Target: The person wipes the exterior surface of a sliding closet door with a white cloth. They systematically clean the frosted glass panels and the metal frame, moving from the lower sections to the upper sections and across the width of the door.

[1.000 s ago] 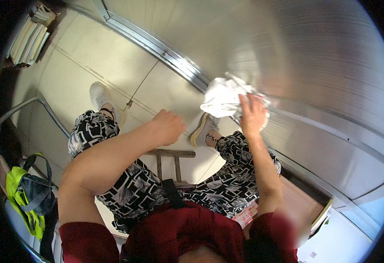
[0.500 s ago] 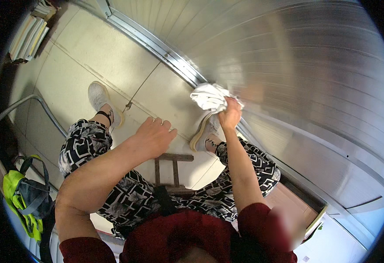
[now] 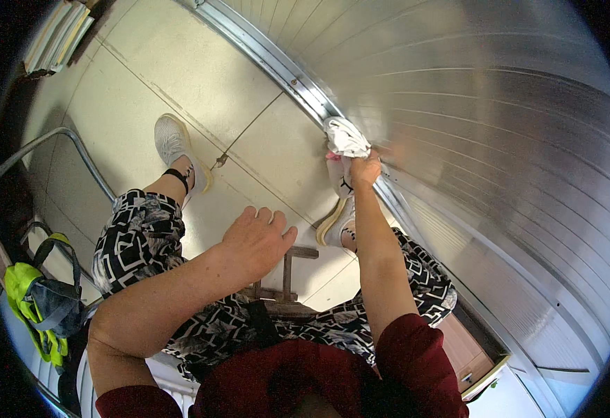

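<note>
In my right hand [image 3: 366, 169] is a bunched white cloth [image 3: 346, 138], gripped with closed fingers. The cloth is against or very close to the lower part of the ribbed, shiny silver panel [image 3: 472, 118], by the metal track [image 3: 294, 82] at its foot. A pinkish patch shows at the cloth's lower side, and part of it hangs down over my right shoe [image 3: 336, 221]. Above the floor, between my knees, my left hand [image 3: 257, 240] hovers palm down. Its fingers are loosely bent and slightly apart, holding nothing.
A small dark wooden stool frame [image 3: 287, 275] is between my legs. To the left are a bent metal tube [image 3: 75, 143] and a yellow-green and grey bag [image 3: 43, 306]. Stacked books or papers [image 3: 57, 38] are at the far left, an open-topped wooden box or drawer [image 3: 468, 348] at the near right.
The white cloth has become more compact and part of it now droops, with pink showing. My right hand has moved slightly along the panel's foot. My left hand has come a little closer to me.
</note>
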The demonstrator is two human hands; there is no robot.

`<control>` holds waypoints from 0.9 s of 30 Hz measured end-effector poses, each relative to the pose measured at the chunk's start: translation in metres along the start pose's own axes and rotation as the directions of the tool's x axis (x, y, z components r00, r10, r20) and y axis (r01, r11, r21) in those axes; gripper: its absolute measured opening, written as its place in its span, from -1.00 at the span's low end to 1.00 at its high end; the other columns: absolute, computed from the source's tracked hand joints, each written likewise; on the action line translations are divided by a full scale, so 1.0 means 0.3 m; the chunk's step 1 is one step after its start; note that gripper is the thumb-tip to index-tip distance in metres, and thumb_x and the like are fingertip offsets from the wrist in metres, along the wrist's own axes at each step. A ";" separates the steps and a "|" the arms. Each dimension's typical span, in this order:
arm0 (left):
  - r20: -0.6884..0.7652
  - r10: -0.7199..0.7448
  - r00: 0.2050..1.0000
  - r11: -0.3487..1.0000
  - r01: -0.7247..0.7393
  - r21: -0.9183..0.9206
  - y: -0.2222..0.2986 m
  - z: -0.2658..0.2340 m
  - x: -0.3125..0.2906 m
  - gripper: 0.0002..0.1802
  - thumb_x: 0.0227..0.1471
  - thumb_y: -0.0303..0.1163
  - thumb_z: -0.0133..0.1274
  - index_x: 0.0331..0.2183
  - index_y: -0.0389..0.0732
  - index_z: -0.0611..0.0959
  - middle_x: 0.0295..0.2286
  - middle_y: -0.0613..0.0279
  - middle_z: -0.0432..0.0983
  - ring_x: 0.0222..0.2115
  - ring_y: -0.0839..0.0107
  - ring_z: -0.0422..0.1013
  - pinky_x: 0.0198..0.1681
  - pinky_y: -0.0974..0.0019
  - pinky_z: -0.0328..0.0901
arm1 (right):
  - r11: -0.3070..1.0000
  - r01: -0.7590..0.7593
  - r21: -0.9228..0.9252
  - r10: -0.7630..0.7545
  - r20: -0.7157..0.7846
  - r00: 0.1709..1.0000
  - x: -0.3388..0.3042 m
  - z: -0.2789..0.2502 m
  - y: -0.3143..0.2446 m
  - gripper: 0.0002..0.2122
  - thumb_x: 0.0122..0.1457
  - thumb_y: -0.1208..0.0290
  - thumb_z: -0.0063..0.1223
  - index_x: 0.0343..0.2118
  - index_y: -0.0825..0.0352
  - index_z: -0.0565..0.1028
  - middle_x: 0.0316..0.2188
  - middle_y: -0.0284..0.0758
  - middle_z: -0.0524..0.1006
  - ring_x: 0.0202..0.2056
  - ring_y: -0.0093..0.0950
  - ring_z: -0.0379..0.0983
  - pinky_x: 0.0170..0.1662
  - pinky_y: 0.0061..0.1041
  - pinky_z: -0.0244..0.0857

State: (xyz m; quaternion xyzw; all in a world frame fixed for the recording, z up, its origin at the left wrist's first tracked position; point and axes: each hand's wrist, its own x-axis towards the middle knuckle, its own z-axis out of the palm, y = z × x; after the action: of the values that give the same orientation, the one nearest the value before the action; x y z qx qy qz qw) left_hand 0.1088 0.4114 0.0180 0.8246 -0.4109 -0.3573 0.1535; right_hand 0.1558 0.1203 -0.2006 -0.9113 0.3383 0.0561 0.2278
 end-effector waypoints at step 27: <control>-0.098 0.016 0.995 1.000 -0.017 -0.015 0.018 -0.079 -0.033 -0.45 -0.20 -0.41 0.07 -0.06 -0.19 0.39 -0.15 -0.06 0.32 -0.19 0.14 0.31 -0.18 0.16 0.22 | 0.201 -0.289 0.936 0.378 0.199 0.904 0.033 0.105 0.113 -0.75 0.04 0.47 -0.17 -0.21 0.42 0.41 -0.30 -0.21 0.48 -0.29 -0.33 0.44 -0.23 -0.38 0.35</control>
State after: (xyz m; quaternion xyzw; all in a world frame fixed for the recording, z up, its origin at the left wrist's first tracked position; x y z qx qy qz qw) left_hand 0.1186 0.4151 0.0422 0.8365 -0.4068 -0.3182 0.1831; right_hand 0.1433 0.1060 -0.2438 -0.4991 0.5000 -0.1423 0.6933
